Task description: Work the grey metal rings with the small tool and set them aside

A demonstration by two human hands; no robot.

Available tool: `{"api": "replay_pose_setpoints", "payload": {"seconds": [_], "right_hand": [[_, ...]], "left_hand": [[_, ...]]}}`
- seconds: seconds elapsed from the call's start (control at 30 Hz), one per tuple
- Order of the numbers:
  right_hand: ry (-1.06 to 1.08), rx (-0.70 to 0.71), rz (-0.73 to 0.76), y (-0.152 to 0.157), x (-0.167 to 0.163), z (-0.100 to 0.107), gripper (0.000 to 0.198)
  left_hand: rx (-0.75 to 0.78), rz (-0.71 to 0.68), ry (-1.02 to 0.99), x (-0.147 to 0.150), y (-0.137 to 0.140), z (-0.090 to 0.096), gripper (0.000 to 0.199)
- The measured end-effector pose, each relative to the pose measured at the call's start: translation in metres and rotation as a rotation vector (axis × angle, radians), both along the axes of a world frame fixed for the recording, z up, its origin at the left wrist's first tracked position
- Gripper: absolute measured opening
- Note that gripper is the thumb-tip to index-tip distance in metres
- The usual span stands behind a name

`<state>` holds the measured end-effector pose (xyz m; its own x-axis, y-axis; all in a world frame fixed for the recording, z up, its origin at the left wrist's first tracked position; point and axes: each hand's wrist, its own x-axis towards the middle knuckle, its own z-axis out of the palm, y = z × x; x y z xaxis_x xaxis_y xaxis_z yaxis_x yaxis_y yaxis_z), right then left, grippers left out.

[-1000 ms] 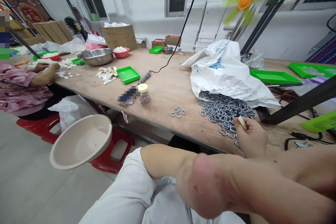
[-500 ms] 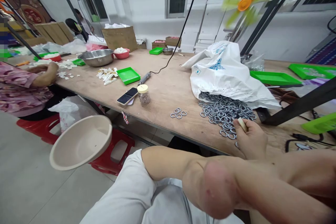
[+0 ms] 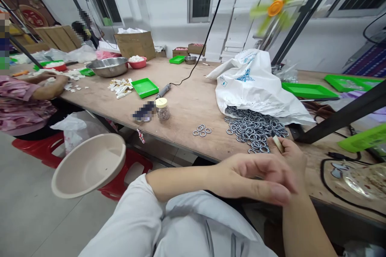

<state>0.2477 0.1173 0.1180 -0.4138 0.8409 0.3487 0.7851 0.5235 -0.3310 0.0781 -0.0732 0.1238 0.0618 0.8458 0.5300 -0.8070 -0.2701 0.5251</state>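
Right hand (image 3: pixel 288 154) grip pinches a small pale stick-shaped tool (image 3: pixel 278 143) at the near edge of the grey metal ring pile (image 3: pixel 255 126), left hand (image 3: pixel 256 176) loose and empty just nearer; work outermost rings first, keeping the pinch firm.

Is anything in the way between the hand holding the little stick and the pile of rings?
Nothing visible. The right hand with the little stick sits right at the near edge of the ring pile. The left hand hangs lower, in front of it, not between.

The open left hand (image 3: pixel 256 176) covers most of the right hand (image 3: pixel 289 156); the white plastic sack (image 3: pixel 256 84) hides part of the grey metal ring heap (image 3: pixel 256 128); the spinning green fan (image 3: pixel 276 8) is blurred.
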Motion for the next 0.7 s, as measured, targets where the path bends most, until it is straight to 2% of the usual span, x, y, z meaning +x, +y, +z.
{"api": "replay_pose_setpoints", "payload": {"seconds": [0.07,0.13,0.2,0.27,0.4,0.5,0.6,0.7], "right_hand": [[0.043,0.0,-0.018,-0.006,-0.001,0.006,0.075],[0.104,-0.072,-0.01,-0.012,-0.003,0.01,0.074],[0.191,-0.204,0.042,-0.019,-0.005,0.011,0.072],[0.262,-0.369,0.163,-0.027,-0.008,0.01,0.067],[0.245,-0.6,0.485,-0.046,-0.017,0.002,0.05],[0.211,-0.763,0.649,-0.06,-0.025,-0.006,0.04],[0.256,-0.94,0.736,-0.067,-0.031,-0.014,0.034],[0.322,-1.028,0.735,-0.068,-0.034,-0.02,0.031]], "left_hand": [[-0.131,-0.008,0.018,0.005,0.017,-0.033,0.06],[-0.305,0.0,0.048,0.009,0.029,-0.065,0.061],[-0.452,0.033,0.058,0.011,0.034,-0.089,0.065],[-0.531,0.103,0.06,0.009,0.035,-0.102,0.066],[-0.555,0.219,0.085,0.005,0.033,-0.11,0.067],[-0.579,0.162,0.111,0.009,0.035,-0.112,0.075],[-0.574,0.045,0.125,0.015,0.036,-0.112,0.083],[-0.595,-0.039,0.014,0.018,0.033,-0.108,0.081]]}}
